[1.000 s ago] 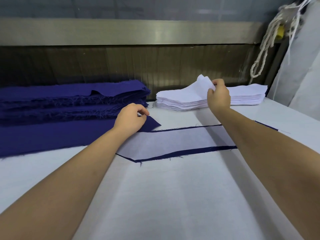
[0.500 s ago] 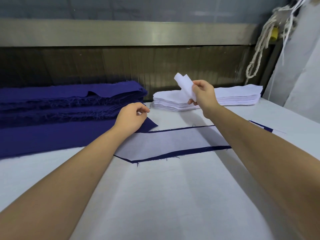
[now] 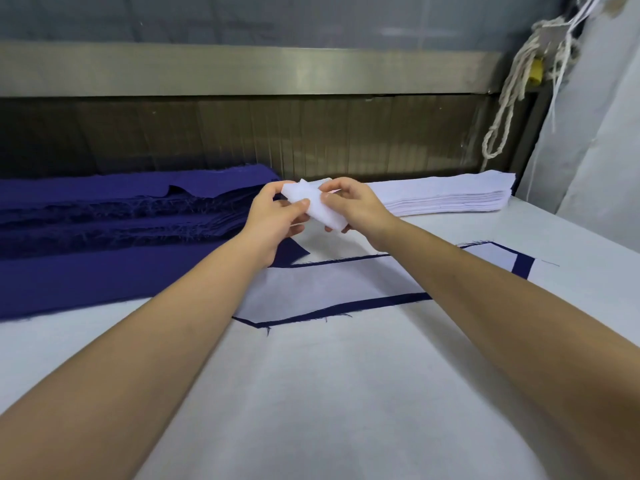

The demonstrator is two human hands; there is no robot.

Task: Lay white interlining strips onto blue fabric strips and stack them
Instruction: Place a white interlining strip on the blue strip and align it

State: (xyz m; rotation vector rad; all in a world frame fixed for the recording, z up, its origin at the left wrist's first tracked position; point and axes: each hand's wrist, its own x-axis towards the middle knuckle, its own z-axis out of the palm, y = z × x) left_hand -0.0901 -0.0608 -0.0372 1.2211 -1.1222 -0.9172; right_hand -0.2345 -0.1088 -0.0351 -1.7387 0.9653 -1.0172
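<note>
Both hands are working above the far part of the white cloth-covered counter (image 3: 346, 393), raised clear of its surface. The left hand (image 3: 273, 216) and the right hand (image 3: 356, 207) are together gripping a single white interlining strip (image 3: 311, 204). The left thumb is pressing on the strip's near face with the fingers curled behind it, and the right hand is pinching the opposite end between thumb and curled fingers. The strip is bending and bunching between the two hands and is touching neither stack. Below the hands and nearer the camera, a long blue fabric strip (image 3: 346, 308) is lying flat on the counter with a flat white interlining piece (image 3: 322, 282) lying on top of it. Only a narrow blue border is showing along the near and far edges, with a blue band at the right end, and both forearms are crossing over this pair. To the left, a tall stack of dark blue fabric strips (image 3: 114, 216) with frayed edges is sitting on the counter, its lowest layer extending toward the camera. To the right, just behind the right hand, a neat stack of white interlining strips (image 3: 446, 197) is sitting near the counter's far edge. Behind both stacks, a brushed metal rail (image 3: 242, 69) is running across above a dark ribbed panel (image 3: 242, 133). A looped off-white rope (image 3: 502, 116) is hanging at the upper right.
</note>
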